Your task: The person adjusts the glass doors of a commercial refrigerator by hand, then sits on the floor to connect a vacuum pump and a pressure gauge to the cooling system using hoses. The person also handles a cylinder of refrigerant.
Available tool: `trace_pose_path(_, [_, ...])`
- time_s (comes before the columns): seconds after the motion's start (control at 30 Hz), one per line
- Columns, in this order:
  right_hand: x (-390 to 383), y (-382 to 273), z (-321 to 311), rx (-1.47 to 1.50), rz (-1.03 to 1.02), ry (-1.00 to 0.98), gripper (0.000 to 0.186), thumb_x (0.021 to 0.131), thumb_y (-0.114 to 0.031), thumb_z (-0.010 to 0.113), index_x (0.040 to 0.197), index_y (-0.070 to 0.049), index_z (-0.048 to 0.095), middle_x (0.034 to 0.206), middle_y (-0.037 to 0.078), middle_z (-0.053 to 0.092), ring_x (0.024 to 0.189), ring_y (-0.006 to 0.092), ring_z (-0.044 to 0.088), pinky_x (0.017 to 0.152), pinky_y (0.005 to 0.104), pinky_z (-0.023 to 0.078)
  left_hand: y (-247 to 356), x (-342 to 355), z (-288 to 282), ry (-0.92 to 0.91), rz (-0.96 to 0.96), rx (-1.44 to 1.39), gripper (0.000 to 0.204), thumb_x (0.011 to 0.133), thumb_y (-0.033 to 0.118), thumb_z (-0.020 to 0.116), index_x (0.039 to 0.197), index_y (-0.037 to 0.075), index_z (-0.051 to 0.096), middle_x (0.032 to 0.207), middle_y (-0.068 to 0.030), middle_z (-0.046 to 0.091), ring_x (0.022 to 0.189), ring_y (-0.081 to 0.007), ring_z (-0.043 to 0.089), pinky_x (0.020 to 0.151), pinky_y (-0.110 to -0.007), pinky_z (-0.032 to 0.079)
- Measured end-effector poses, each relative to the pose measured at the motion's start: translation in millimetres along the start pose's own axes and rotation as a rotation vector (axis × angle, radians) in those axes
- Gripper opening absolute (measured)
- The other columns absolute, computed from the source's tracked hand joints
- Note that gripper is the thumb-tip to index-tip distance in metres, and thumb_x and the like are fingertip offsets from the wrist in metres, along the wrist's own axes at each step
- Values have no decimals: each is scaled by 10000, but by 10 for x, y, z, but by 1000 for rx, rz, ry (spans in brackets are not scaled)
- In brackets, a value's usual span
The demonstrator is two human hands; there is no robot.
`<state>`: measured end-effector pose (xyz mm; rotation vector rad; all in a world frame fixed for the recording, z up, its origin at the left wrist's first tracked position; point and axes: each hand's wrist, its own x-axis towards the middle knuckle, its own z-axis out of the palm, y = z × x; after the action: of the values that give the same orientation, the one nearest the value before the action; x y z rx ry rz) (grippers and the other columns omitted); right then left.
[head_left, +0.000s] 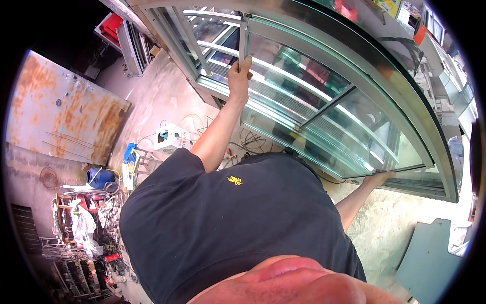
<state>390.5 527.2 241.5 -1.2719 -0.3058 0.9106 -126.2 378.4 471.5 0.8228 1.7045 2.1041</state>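
In the head view, we find the glass panel [283,109] at the front of the cabinet [162,35], its long axis running from the cabinet's left side toward its right end. The left hand [240,77] is clenched around the panel's edge toward the cabinet's left. The right hand [376,180] meets the far corner at the cabinet's right end; its fingertips are obscured, so we cannot tell their grip. We judge neither hand nearer: the panel lies between them.

Rusty panel [71,111] at left of frame, blue drum [100,178] below, cluttered rack [83,228] at lower left, white box [174,141] left of centre, grey-blue board [424,261] at lower right
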Motion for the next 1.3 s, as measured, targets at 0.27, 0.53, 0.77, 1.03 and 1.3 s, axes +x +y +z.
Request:
trace_pose_path(0.27, [-87, -76, 30, -42, -9, -23, 732, 1003, -645, 388, 1315, 9, 490, 959, 73, 496, 816, 205, 423, 803, 336, 394, -34, 25, 12, 36, 5, -12, 413, 893, 419, 742, 875, 23, 622, 698, 6, 511, 631, -94, 466, 607, -260, 384])
trace_pose_path(0.53, [-480, -432, 309, -37, 34, -98, 868, 998, -660, 328, 1437, 89, 358, 1417, 207, 457, 1228, 352, 507, 1054, 452, 439, 50, 66, 80, 56, 25, -11, 473, 857, 484, 754, 884, 30, 622, 729, -1, 516, 683, -106, 479, 660, -275, 399])
trace_pose_path(0.77, [-393, -443, 279, -33, 20, -96, 954, 968, -701, 346, 1432, 132, 328, 1427, 237, 440, 1266, 383, 475, 1091, 487, 424, -66, 58, 121, 59, 47, 11, 512, 829, 469, 775, 957, -9, 648, 821, -21, 561, 724, -111, 513, 686, -288, 440])
trace_pose_path(1.03, [-427, -399, 318, -36, 70, -65, 905, 976, -702, 325, 1433, 78, 355, 1411, 223, 446, 1262, 353, 462, 1091, 468, 384, -107, 99, 82, 78, 88, -23, 569, 785, 518, 817, 862, -9, 616, 728, -26, 565, 671, -121, 508, 595, -292, 416])
trace_pose_path(1.3, [-317, -361, 256, -28, 4, -199, 905, 981, -723, 196, 1531, -6, 249, 1561, 171, 325, 1384, 312, 360, 1180, 416, 247, -63, 16, 56, 62, 33, -48, 507, 820, 484, 795, 886, 15, 614, 741, 2, 541, 687, -96, 483, 630, -266, 411])
